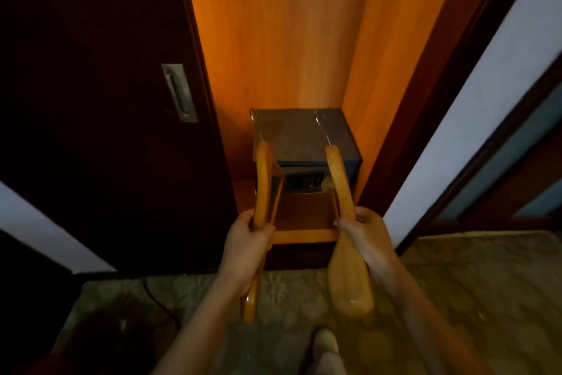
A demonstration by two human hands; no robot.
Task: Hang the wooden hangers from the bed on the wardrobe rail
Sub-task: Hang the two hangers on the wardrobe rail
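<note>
I stand facing the open wardrobe compartment [279, 40], lit orange inside. My left hand [248, 237] grips a wooden hanger [263, 180] round its middle, with the metal hook pointing away toward the wardrobe. My right hand [366, 231] grips a second wooden hanger [339, 180] the same way, its broad lower end [349, 283] hanging down beside my wrist. Both hangers are held low, in front of the wardrobe's bottom shelf. No rail shows in this view. The bed is out of sight.
A dark safe box [304, 134] sits on the wardrobe's bottom shelf [304, 234]. A dark sliding door with a metal recessed handle [179, 93] stands to the left. White wall and a dark door frame [456, 101] lie to the right. Patterned carpet [456, 283] and a cable [158, 298] are underfoot.
</note>
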